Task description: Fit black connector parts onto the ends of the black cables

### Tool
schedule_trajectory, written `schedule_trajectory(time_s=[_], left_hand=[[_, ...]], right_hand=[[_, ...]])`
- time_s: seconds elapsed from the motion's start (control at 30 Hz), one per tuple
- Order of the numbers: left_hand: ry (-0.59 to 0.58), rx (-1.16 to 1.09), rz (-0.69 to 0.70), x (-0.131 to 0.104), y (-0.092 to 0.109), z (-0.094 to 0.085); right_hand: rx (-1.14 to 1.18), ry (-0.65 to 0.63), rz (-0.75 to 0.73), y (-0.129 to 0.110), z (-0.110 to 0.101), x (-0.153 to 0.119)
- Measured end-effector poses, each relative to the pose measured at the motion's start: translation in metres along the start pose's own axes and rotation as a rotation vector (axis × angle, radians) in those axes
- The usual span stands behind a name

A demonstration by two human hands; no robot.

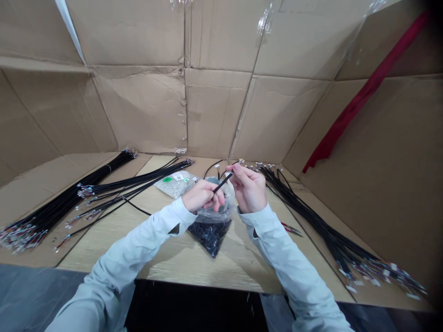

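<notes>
My left hand is closed on a thin black cable that slants up to the right between my hands. My right hand is pinched near the cable's upper end, by small coloured wire ends; whatever lies between its fingertips is too small to make out. Below my hands lies a clear plastic bag of small black parts. Another clear bag with pale contents and a green label sits to the left, partly behind my left hand.
Black cable bundles lie at the far left, left of centre and right. Red-handled pliers rest beside my right forearm. Cardboard walls enclose the table; a red strip hangs at right.
</notes>
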State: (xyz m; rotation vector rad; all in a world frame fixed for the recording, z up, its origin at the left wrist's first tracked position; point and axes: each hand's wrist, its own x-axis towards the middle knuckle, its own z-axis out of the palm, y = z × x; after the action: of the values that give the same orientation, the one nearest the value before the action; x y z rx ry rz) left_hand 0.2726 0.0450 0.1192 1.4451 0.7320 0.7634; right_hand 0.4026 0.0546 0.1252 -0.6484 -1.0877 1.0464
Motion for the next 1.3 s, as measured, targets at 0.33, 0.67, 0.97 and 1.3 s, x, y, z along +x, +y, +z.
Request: schedule_trajectory(time_s=[0.33, 0.67, 0.97, 1.3], left_hand=[[0.102, -0.252, -0.055, -0.002, -0.004, 0.015], [0.140, -0.252, -0.096, -0.004, 0.001, 0.016], [0.143, -0.227, -0.087, -0.002, -0.001, 0.016], [0.105, -0.238, -0.066, 0.003, 0.007, 0.011]], right_hand=[[-0.044, -0.043, -0.006, 0.002, 0.007, -0.009], [-0.220, -0.073, -0.182, 0.008, 0.002, -0.009], [-0.319, -0.032, -0.241, 0.009, 0.003, -0.010], [-0.201, -0.151, 0.014, 0.013, -0.003, 0.001]])
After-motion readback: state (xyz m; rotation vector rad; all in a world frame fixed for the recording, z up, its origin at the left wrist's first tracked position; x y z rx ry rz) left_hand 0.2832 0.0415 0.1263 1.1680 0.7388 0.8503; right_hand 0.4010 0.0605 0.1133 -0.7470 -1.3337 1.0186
